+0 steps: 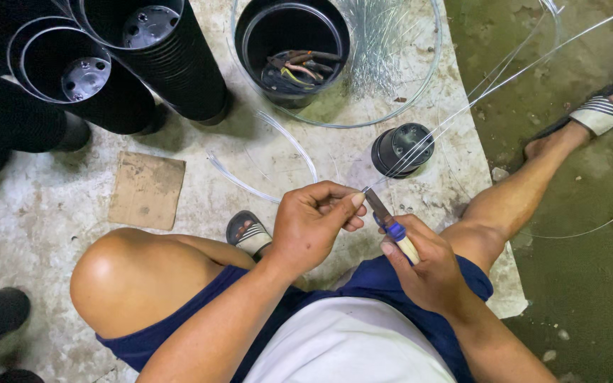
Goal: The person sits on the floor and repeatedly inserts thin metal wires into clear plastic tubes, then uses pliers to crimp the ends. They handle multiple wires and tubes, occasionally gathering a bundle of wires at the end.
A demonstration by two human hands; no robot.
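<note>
My left hand (313,223) pinches the near ends of several thin steel wires (491,89) between thumb and fingers. The wires run up and to the right, over a small black pot (402,149) and off the slab. My right hand (423,262) grips a small tool (390,223) with a pale handle, a blue collar and a dark metal tip. The tip touches the wire ends right at my left fingertips. Both hands are above my lap, between my knees.
Stacks of black plastic pots (168,60) lie at the top left. A black pot with scraps in it (292,50) stands inside a coil of wire (384,64). A cardboard piece (147,190) lies on the concrete slab (37,213). My sandalled feet (597,113) rest on the ground.
</note>
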